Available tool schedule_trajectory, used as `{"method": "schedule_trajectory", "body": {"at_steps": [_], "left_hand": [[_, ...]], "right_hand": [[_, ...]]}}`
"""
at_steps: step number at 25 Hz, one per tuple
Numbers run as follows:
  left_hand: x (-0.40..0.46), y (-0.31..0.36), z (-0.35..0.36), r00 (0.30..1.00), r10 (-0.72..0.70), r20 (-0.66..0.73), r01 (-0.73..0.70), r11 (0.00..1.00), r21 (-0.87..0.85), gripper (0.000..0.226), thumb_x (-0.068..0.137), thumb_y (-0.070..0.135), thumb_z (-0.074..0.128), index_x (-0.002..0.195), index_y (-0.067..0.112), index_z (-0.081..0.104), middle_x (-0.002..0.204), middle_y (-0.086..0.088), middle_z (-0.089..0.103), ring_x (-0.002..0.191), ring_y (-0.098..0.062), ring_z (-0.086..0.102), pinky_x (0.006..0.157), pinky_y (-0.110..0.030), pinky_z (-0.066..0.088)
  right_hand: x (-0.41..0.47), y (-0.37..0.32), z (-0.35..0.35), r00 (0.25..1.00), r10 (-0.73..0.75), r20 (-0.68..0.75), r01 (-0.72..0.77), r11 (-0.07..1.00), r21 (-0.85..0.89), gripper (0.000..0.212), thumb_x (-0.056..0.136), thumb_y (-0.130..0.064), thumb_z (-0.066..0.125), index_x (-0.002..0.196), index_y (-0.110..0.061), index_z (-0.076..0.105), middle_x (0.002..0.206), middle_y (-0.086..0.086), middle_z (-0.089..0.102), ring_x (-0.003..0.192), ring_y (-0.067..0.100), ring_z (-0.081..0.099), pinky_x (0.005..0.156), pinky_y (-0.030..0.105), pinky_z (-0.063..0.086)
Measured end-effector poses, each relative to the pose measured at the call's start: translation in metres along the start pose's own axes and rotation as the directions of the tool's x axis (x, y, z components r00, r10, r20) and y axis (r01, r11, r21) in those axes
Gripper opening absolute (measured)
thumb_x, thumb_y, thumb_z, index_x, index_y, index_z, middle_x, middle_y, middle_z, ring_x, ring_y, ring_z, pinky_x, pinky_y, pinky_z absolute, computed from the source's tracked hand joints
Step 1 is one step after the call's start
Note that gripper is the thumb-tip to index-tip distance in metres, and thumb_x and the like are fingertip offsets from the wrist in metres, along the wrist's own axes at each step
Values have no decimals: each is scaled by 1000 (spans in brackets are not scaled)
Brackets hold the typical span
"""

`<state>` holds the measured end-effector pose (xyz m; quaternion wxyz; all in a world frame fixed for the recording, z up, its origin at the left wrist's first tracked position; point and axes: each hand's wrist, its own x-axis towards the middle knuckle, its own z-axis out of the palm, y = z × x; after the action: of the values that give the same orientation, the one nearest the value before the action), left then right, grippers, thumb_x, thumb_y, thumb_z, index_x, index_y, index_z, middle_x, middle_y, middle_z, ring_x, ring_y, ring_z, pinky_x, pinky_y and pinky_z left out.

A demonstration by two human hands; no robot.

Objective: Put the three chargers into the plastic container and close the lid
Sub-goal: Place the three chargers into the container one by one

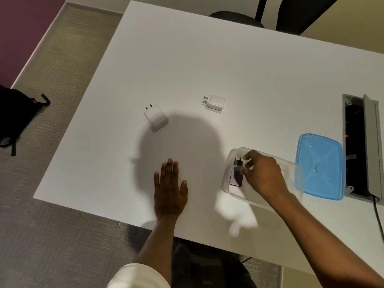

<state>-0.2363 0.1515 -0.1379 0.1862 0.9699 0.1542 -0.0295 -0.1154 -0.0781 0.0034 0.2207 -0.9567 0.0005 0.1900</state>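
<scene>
A clear plastic container (pixel 234 191) sits near the table's front edge on the right. Inside it a black charger (pixel 236 173) lies with its prongs pointing away from me. My right hand (pixel 264 173) reaches into the container, and its fingertips touch the black charger; whether they grip it I cannot tell. Its blue lid (pixel 320 166) lies flat on the table just right of the container. Two white chargers rest on the table farther off: a square one (pixel 156 118) at the left and another one (pixel 215 103) to its right. My left hand (pixel 170 189) lies flat on the table, fingers spread, holding nothing.
A white table (pixel 228 59) carries everything. A grey cable port (pixel 362 146) with its flap up is set into the table at the far right. A black chair (pixel 291 13) stands behind the table. A black bag (pixel 14 117) lies on the carpet at the left.
</scene>
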Motion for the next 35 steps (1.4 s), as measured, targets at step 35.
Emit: {"method": "schedule_trajectory", "body": {"at_steps": [35], "left_hand": [[1,0,-1,999,-22,30,22,1000,14,65,97,41,32,156,17,19,165,-2,17,153,-19,13,124,-46,16]], "right_hand": [[-19,1,-20,965,81,-250,12,937,349,61,70,-37,81,124,-35,53,100,-8,65,76,13,64,69,29,52]]}}
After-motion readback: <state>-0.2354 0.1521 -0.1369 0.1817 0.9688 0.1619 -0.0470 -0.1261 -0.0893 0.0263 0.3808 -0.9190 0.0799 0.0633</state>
